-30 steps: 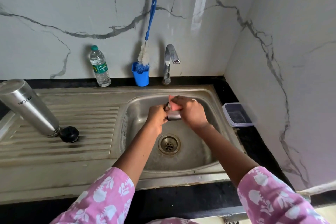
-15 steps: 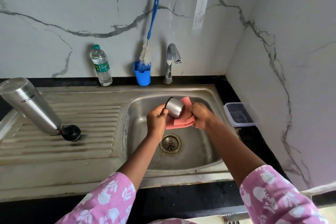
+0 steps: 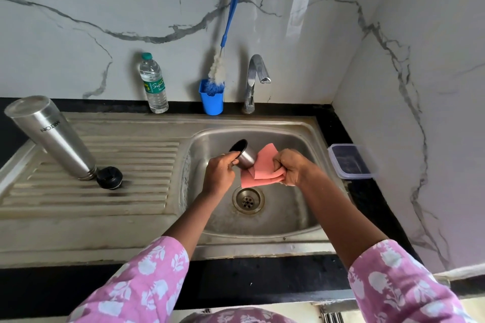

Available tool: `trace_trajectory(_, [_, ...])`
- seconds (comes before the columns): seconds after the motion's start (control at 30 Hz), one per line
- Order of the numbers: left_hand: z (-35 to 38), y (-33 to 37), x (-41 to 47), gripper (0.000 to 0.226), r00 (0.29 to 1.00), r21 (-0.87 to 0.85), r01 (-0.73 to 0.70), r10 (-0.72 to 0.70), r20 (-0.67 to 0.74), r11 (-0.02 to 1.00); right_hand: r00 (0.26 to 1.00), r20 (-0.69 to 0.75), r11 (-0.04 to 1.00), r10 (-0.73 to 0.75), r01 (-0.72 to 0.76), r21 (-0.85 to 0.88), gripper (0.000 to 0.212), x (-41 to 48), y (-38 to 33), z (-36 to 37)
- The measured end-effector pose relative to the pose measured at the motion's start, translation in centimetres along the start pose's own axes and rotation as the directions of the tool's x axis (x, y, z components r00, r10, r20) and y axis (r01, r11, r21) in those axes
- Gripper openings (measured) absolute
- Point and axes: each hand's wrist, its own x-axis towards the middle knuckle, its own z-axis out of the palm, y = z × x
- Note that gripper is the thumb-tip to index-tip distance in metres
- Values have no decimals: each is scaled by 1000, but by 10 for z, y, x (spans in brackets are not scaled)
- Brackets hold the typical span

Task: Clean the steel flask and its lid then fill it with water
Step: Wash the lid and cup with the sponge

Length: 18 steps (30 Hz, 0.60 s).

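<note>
Over the sink basin: your two hands meet above the drain (image 3: pixel 248 200), inside the steel sink (image 3: pixel 301 220).
Left hand (image 3: pixel 219 174): fingers and thumb are curled round the flask's steel lid (image 3: pixel 246 157), whose dark open mouth tilts up and to the left.
Right hand (image 3: pixel 291 166): clenched on a bunched pink cloth (image 3: pixel 262 169). It seems to touch the lid's base, though the contact is hard to make out.
Flask (image 3: pixel 55 136): mouth down on the draining board (image 3: pixel 131 199) to your left, well apart from your hands.
Black stopper (image 3: pixel 109 177): just beside the flask's mouth.
Back ledge: water bottle (image 3: pixel 154 84), blue cup (image 3: pixel 212 102) holding a bottle brush (image 3: pixel 229 21), then the tap (image 3: pixel 256 76).
Right of sink: a clear plastic box (image 3: pixel 350 161).
</note>
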Motion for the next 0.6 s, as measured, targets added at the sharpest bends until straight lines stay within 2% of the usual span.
trace_trajectory(0.13, [0,-4,-8,25,977,-11,200,-200,-70,980,998,54,999,-25,23,26,33,0,1,2])
trace_trajectory(0.17, [1,-6,-10,23,950,-58,302,-306,-67,951,996,74,998,-45,41,52,34,0,2,2])
trace_trajectory(0.2, [0,-8,-9,28,891,-160,442,-453,-37,883,994,89,994,-67,59,95,36,2,3,2])
trace_trajectory(0.23, [-2,-8,-7,37,803,-325,569,-595,21,756,993,89,986,-82,68,149,39,5,4,2])
trace_trajectory(0.27, [-4,-7,-5,46,712,-514,637,-694,107,575,993,75,977,-89,73,202,41,8,6,1])
trace_trajectory(0.33, [-11,-7,-2,61,585,-760,614,-770,254,216,995,38,958,-96,82,276,43,15,11,2])
trace_trajectory(0.37, [-16,-7,-1,67,547,-805,583,-785,291,109,994,27,951,-104,91,294,44,18,14,3])
trace_trajectory(0.4, [-22,-9,-2,71,527,-820,570,-791,312,56,994,19,946,-112,100,307,43,21,17,6])
trace_trajectory(0.47, [-30,-15,-6,74,530,-810,583,-786,319,65,993,21,934,-119,105,341,39,24,23,14])
trace_trajectory(0.6, [-36,-38,-17,80,521,-729,648,-827,212,222,993,31,911,-115,93,402,36,28,34,36])
